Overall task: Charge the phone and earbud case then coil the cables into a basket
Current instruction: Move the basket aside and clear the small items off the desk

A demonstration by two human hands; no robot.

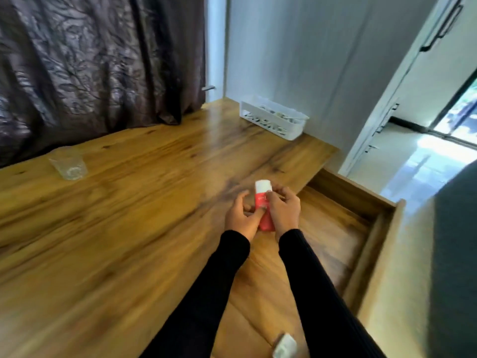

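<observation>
At upper right, a white basket (273,119) on the tabletop (129,202) holds blurred cables. At centre, left hand (241,218) and right hand (282,211) grip an upright red-and-white box (263,200).

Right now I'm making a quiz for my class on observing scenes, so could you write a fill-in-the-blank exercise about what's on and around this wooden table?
1. Both hands, the left hand and the right hand, hold a red and ____ box.
2. The white basket stands at the table's far edge, against the ____.
3. The glass on the table stands ____.
4. The drawer beside the table is ____.

Missing words: white; wall; upright; open
</observation>
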